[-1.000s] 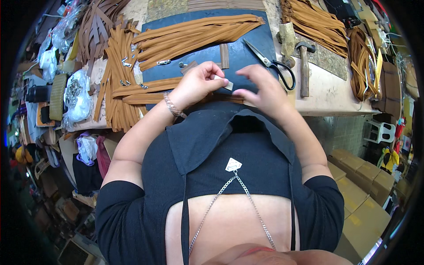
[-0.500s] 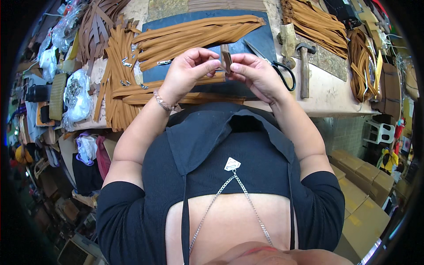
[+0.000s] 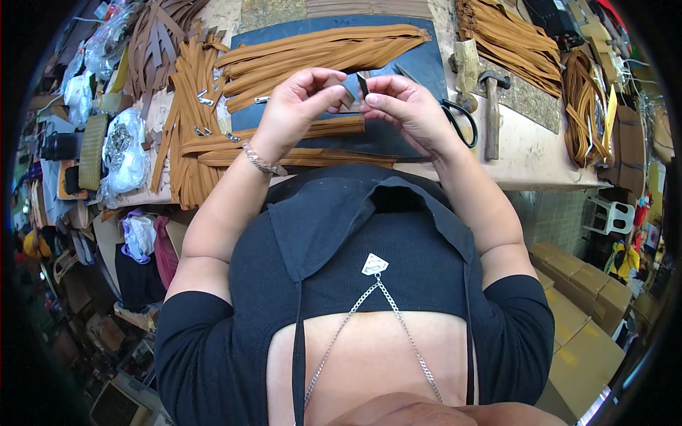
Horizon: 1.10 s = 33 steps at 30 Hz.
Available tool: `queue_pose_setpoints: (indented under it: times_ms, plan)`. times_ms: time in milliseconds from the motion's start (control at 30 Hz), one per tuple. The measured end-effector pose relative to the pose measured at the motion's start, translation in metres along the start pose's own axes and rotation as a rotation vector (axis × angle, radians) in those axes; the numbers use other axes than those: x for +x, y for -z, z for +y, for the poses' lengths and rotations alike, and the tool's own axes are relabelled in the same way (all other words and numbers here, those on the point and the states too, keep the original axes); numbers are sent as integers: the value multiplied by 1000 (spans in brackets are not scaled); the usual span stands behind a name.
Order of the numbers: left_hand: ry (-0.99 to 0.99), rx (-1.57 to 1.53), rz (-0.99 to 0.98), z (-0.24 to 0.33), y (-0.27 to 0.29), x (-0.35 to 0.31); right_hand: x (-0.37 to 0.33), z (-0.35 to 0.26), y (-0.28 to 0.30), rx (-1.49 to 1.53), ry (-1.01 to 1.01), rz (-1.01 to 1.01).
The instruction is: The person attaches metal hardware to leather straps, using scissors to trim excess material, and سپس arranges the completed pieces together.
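Note:
My left hand (image 3: 297,106) is closed in a pinch on a small brown strip piece (image 3: 348,95), leather-like in look. Close beside it, my right hand (image 3: 408,110) pinches a small dark piece (image 3: 363,86) between thumb and fingers. Whether the two pieces join cannot be made out. Both hands are raised over a dark blue mat (image 3: 419,67). On the mat lie tan-brown zippers (image 3: 320,53), one with a silver zipper pull (image 3: 262,100). Scissors (image 3: 462,124) with black handles lie partly hidden behind my right hand.
A hammer (image 3: 491,113) lies right of the scissors, near a worn wooden block (image 3: 466,60). More tan-brown zippers (image 3: 508,46) are heaped at the far right. Dark brown strips (image 3: 153,53) and a plastic bag (image 3: 126,145) occupy the left side. Cardboard boxes (image 3: 586,280) stand below right.
My hands have drawn slightly apart. The brown piece, earlier upright between both hands, now shows tilted at my left fingertips, with a dark piece at my right ones.

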<state>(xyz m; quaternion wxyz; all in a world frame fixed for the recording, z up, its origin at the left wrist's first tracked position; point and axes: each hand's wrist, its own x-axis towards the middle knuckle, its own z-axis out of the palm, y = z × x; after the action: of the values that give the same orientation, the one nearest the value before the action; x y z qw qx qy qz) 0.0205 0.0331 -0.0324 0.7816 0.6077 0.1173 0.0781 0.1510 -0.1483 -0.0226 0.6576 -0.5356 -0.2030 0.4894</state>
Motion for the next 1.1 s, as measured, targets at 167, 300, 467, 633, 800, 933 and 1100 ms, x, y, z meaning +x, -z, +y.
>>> queue_pose_setpoints:
  times_ms: [167, 300, 467, 633, 800, 933, 1100]
  plan:
    - [98, 207, 103, -7, 27, 5, 22, -8, 21, -1249, 618, -142]
    - [-230, 990, 222, -3, 23, -1, 30, -8, 29, -1615, 621, -294]
    - [-230, 967, 189, -6, 20, -4, 35, -17, 25, -1768, 570, -300]
    - [-154, 817, 123, 4, 11, -5, 29, -22, 24, -1780, 350, -284]
    - [-45, 268, 49, 1, -13, -8, 2, -12, -9, -894, 376, -19]
    - [-238, -69, 100, 20, -18, -5, -16, -8, -28, -565, 402, 71]
    - [-222, -41, 190, 44, -17, -8, -25, -13, -35, -701, 577, 79]
